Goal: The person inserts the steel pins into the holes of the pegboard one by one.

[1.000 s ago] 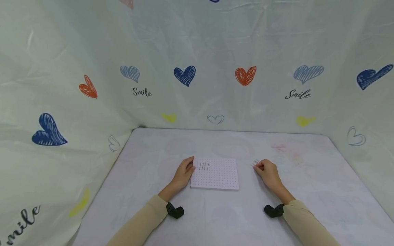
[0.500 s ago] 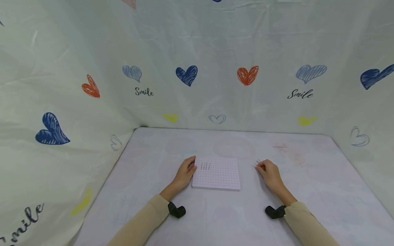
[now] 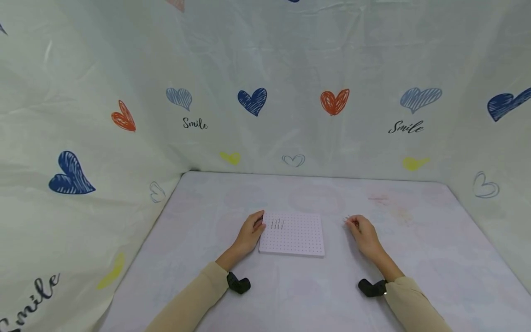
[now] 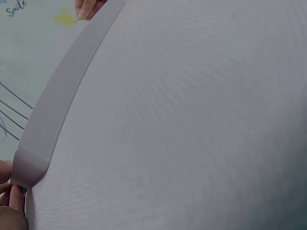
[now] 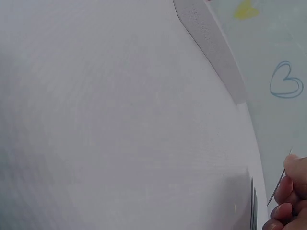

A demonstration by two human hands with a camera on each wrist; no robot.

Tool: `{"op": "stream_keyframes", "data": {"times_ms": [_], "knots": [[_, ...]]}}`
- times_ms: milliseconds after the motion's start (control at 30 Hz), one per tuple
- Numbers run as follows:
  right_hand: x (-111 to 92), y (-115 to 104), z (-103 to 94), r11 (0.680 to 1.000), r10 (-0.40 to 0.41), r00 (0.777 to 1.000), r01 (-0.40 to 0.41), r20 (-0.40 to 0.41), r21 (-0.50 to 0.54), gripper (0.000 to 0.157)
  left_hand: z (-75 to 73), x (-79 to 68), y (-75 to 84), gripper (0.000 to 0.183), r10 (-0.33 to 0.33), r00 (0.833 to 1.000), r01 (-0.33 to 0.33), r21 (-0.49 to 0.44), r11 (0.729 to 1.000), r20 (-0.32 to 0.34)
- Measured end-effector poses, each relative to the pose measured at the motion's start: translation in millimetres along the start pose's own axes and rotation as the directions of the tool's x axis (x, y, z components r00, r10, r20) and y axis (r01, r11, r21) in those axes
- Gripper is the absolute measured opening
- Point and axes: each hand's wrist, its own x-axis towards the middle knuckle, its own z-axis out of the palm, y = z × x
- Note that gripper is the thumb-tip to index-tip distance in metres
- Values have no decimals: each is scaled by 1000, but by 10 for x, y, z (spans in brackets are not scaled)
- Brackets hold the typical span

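Note:
A white pegboard (image 3: 296,244) with rows of small holes lies on the table in the head view. Several thin metal needles (image 3: 278,224) stand in a row near its upper left corner. My left hand (image 3: 250,230) grips the board's left edge, with fingers (image 4: 17,199) wrapped at the corner in the left wrist view. To the right of the board, my right hand (image 3: 364,233) pinches a needle (image 5: 274,192) between thumb and forefinger. Below it in the right wrist view, a few more needles (image 5: 253,206) point upward beside the curled lower fingers.
A pale cloth (image 3: 298,293) covers the table. Faint reddish stains (image 3: 390,207) mark it at the back right. A white curtain (image 3: 290,55) printed with hearts closes off the back and sides. Each wrist carries a black camera mount (image 3: 372,287).
The head view has shifted slightly, so everything sits a little further right. My right fingers have shifted on the needles, which stick out less to the left. The left hand stays on the board.

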Motion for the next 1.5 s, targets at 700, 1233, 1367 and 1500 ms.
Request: {"op": "stream_keyframes", "data": {"times_ms": [700,1233,1367,1500], "knots": [[13,-91,24,993,-68,984,83,-163,82,13,24,26,-45,48,-7,1000,7,14,1000,0],[81,-328,199,977,-86,987,111,-139,182,7,16,9,-11,48,-9,1000,9,26,1000,-2],[88,-406,277,973,-104,988,124,-110,196,6,10,6,-6,48,-7,1000,8,26,1000,-2],[99,-494,370,965,-152,983,171,-106,199,7,1,3,-1,48,-9,1000,9,30,1000,-4]]}}
